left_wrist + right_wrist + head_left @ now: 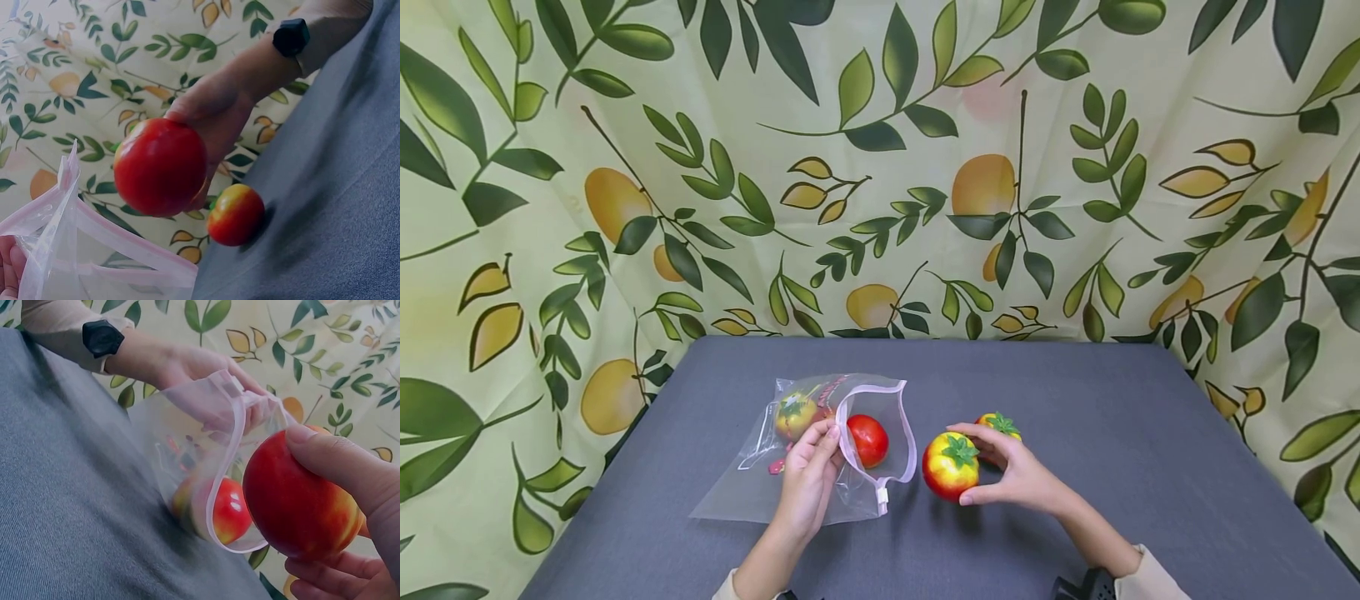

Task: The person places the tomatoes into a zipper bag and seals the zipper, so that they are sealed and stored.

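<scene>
On grey table [1075, 400], centre: clear zip bag [752, 483] with pink-edged mouth, lying flat, mouth facing 3 o'clock. Left hand [808, 479] pinches the mouth's upper rim, fingers curled on the plastic, holding it agape. Contents: one red tomato [868, 439] just inside the mouth; one yellow-red tomato [795, 414] deeper, at 10 o'clock. Right hand [1011, 475], at 3 o'clock of the bag, grips a red-yellow tomato [951, 465], fingers wrapped around it. Another tomato [998, 426] rests behind that hand. Backdrop: leaf-and-lemon printed cloth [880, 167].
</scene>
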Available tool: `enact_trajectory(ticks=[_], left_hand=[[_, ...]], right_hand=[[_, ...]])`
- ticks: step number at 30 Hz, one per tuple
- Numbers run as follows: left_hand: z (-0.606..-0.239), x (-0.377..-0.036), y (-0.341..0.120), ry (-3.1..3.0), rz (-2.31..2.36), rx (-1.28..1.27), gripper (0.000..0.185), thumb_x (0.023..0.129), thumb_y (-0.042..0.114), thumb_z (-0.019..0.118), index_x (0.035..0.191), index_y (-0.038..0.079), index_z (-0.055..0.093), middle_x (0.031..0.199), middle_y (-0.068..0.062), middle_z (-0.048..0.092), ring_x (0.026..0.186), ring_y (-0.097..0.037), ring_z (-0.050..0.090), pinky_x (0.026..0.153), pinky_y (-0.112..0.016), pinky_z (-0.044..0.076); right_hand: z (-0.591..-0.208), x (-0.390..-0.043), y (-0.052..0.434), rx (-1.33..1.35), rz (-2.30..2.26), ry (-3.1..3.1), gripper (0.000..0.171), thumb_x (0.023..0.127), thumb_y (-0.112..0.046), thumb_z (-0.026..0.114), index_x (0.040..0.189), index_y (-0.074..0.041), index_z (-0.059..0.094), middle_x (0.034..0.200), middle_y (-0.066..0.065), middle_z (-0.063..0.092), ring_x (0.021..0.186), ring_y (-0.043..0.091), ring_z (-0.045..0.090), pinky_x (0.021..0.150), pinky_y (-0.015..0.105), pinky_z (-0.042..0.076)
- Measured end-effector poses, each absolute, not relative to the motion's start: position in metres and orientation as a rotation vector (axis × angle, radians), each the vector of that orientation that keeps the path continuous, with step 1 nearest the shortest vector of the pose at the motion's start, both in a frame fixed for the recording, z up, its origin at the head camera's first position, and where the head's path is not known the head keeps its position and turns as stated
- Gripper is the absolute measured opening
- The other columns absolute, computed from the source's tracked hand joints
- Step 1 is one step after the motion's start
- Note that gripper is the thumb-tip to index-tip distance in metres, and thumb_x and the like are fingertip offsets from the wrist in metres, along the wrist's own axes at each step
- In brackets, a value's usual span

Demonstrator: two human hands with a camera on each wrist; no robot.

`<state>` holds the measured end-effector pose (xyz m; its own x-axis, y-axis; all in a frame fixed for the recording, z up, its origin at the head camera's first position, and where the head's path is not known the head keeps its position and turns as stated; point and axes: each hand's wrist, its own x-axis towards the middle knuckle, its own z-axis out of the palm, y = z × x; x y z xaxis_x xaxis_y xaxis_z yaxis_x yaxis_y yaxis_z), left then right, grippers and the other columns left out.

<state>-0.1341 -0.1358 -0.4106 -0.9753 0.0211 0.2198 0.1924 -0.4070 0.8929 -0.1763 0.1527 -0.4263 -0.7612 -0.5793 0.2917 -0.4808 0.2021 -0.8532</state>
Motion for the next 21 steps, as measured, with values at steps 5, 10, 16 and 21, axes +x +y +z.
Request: enact_trajectory(ticks=[5,10,16,21], left_hand=[[-0.41,-0.134,-0.136,-1.663,-2.531,-0.271,0.016,0.1,0.009,0.045,0.103,0.017,0.058,0.098,0.013,0.06,0.088,0.001,0.06,0.087,-0.013,0.052],[-0.41,-0.133,-0.136,-1.666,-2.528,-0.281,0.016,0.1,0.008,0.045,0.104,0.017,0.058,0.099,0.013,0.06,0.089,0.001,0.06,0.087,-0.013,0.052],[-0.41,-0.134,-0.136,-1.66,-2.532,-0.272,0.017,0.1,0.007,0.045,0.104,0.017,0.059,0.099,0.013,0.06,0.089,0.001,0.06,0.088,-0.013,0.052],[-0.41,-0.134,-0.136,-1.651,-2.538,-0.272,0.018,0.1,0.006,0.044,0.103,0.017,0.058,0.099,0.014,0.06,0.089,0.001,0.06,0.088,-0.013,0.052]], right_hand=[[-0.426,-0.177,0.148,-1.083,-1.64,2.36,0.068,0.071,-0.009,0.082,0.132,-0.002,0.051,0.123,0.016,0.058,0.106,-0.002,0.057,0.094,0.015,0.05],[-0.424,-0.176,0.143,-1.022,-1.633,2.378,0.066,0.073,-0.014,0.082,0.132,-0.005,0.052,0.123,0.015,0.059,0.105,-0.002,0.057,0.092,0.016,0.052],[-0.424,-0.175,0.136,-0.921,-1.606,2.404,0.067,0.074,-0.023,0.081,0.132,-0.006,0.052,0.126,0.015,0.059,0.104,-0.003,0.055,0.089,0.018,0.053],[-0.426,-0.174,0.129,-0.856,-1.604,2.441,0.065,0.075,-0.026,0.08,0.131,-0.007,0.054,0.122,0.015,0.06,0.1,-0.003,0.054,0.085,0.019,0.054]])
